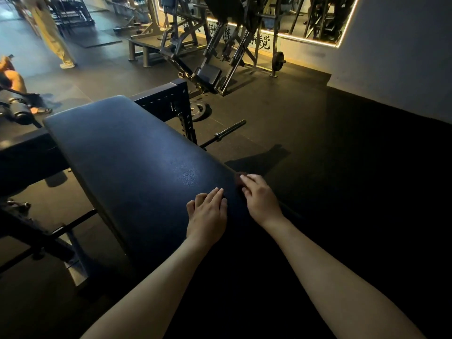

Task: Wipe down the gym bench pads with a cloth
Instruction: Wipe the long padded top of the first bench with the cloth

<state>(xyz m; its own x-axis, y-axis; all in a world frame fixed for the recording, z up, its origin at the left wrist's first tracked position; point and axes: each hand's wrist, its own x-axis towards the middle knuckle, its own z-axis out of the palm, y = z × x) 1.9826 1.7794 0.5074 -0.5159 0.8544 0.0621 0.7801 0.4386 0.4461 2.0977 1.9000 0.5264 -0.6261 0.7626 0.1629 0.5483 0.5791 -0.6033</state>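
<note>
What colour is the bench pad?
Bench pad is black with a bluish sheen, head view.

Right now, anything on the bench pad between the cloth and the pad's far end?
Nothing visible. The right hand holds the dark cloth at the right edge of the bench pad; the surface ahead lies bare to its far end. The left hand rests flat beside it, off that path.

Our left hand lies on the near part of the bench pad. Just to its right, our right hand holds the cloth against the pad's right edge. Right of the pad a barbell lies on the floor. Behind the pad's far end stands a frame post, with a weight plate on the floor beside it and a machine further back by the wall
</note>
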